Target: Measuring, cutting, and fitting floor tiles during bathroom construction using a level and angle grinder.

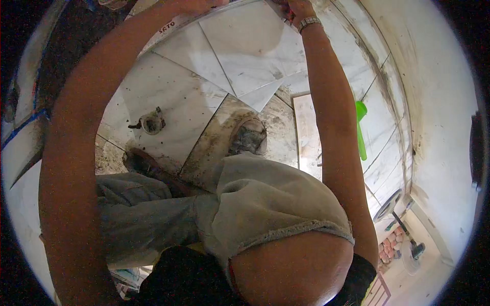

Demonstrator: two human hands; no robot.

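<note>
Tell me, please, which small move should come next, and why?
Perhaps steady the long pale strip with the left hand: that hand is close to it, and the strip runs beside the veined white tile. The right hand has something reddish at its fingers, so it looks occupied.

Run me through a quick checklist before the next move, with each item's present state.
1. Left hand grip visible: cannot tell; the upper edge of the picture cuts it off.
2. Right hand grip visible: cannot tell; something red shows at its fingers, mostly out of frame.
3. Right wrist bare: not ok; it wears a metal-band watch.
4. White tile clean: not ok; dark crumbs are scattered on it.
5. Small round container away from both hands: ok; it stands on that tile.
6. Green tool away from both hands: ok; it lies beyond the right forearm.
</note>
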